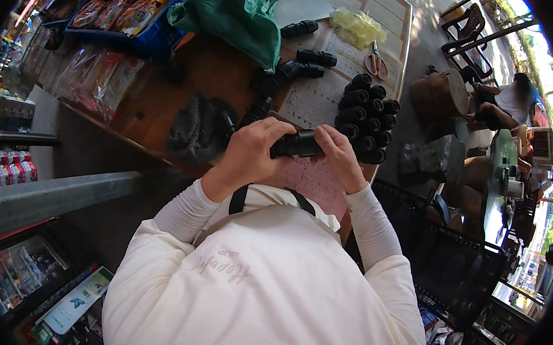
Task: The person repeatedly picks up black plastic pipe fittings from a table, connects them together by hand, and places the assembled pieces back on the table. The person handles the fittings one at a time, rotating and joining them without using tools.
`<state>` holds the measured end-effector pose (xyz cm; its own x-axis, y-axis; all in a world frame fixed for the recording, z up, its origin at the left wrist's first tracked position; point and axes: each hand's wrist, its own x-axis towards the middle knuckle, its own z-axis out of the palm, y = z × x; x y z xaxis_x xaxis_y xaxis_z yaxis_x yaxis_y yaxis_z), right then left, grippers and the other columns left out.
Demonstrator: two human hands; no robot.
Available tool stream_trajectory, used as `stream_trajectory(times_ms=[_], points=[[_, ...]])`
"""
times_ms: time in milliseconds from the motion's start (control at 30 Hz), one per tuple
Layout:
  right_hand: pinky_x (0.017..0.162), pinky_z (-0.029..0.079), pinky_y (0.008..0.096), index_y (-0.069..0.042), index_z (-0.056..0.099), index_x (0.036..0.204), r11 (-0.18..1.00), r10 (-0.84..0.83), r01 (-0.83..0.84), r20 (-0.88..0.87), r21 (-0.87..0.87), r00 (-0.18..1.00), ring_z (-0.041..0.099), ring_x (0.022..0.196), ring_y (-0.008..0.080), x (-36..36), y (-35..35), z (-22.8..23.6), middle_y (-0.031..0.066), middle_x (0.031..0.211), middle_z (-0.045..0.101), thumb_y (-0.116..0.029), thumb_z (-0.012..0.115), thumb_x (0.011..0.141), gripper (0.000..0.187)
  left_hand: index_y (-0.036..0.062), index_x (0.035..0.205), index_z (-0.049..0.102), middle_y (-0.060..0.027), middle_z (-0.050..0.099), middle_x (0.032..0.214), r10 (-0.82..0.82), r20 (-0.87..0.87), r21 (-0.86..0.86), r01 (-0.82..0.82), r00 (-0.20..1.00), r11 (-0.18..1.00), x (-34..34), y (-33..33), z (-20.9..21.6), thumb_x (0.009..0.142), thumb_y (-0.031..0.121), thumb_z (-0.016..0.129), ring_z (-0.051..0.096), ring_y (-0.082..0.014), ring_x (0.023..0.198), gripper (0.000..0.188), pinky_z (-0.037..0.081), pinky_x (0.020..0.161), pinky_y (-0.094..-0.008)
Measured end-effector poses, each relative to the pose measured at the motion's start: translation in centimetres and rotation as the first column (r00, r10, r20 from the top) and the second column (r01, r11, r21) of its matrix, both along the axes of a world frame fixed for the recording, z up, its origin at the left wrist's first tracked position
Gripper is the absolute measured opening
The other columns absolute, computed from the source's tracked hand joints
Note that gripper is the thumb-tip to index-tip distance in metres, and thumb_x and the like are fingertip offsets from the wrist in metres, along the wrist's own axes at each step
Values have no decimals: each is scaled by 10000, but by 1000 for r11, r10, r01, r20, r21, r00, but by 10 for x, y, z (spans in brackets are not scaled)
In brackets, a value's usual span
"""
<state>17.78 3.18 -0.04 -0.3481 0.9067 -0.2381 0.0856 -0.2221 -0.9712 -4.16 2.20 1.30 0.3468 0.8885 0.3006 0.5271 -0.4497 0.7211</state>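
Observation:
In front of my chest a black plastic pipe coupling [297, 143] lies level between both hands. My left hand [251, 149] wraps round its left end, and my right hand [340, 153] grips the right end with thumb and fingers. Just right of it, a stack of similar black couplings [368, 115] stands with round ends facing me. Beyond the hands more loose couplings lie on the table, among them one [317, 58] and another [299, 29]. A dark grey cloth bundle [193, 129] rests left of my left hand.
Scissors [376, 63] and a crumpled yellowish plastic bag [357, 27] lie on the wooden table [153, 112] at the far right. A green bag [238, 15] and a blue crate [149, 44] of packets stand at the far left. A metal rail [58, 189] runs left. Another person sits far right.

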Motion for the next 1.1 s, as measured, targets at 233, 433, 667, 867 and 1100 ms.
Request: stream_trajectory(times_ms=[233, 433, 667, 867, 1100], points=[[723, 452, 196, -70, 601, 1174, 983, 65, -77, -80, -168, 995, 545, 849, 39, 9, 5, -9, -15, 947, 596, -331, 522, 998, 324, 70, 1055, 637, -114, 662, 965, -16, 12, 7, 16, 1000, 1000, -1, 1, 0, 676, 109, 812, 668, -292, 879, 419, 547, 766, -340], [763, 445, 194, -70, 577, 1227, 997, -53, 50, -53, -66, 997, 546, 903, 49, -1, 0, 3, -10, 990, 592, -358, 531, 993, 374, 68, 1059, 637, -117, 661, 974, 7, -1, 21, -7, 1000, 1000, -3, 1, -4, 672, 99, 815, 669, -292, 881, 427, 548, 772, -344], [750, 439, 200, -65, 587, 1221, 994, -106, 106, -70, -4, 992, 534, 872, 48, -7, -7, 10, -21, 984, 590, -383, 509, 1001, 395, 79, 1078, 639, -107, 658, 978, 18, -25, 26, -17, 1000, 1000, -3, 0, -3, 669, 86, 811, 661, -289, 897, 444, 546, 769, -355], [693, 466, 195, -59, 594, 1180, 987, -158, 159, -56, 15, 986, 563, 793, 41, -17, -10, 4, -15, 872, 591, -474, 492, 986, 469, 83, 1085, 642, -101, 659, 979, -13, -45, 33, 15, 999, 999, -1, -2, -1, 666, 80, 805, 657, -285, 902, 450, 544, 776, -355], [684, 481, 205, -92, 497, 1326, 966, 83, -69, 44, -250, 996, 568, 820, 43, 8, 3, -7, -4, 950, 590, -440, 501, 991, 484, 85, 1084, 646, -106, 659, 978, -21, -20, 41, 22, 1000, 999, -1, -6, -2, 650, 80, 808, 653, -293, 909, 463, 539, 778, -354]])
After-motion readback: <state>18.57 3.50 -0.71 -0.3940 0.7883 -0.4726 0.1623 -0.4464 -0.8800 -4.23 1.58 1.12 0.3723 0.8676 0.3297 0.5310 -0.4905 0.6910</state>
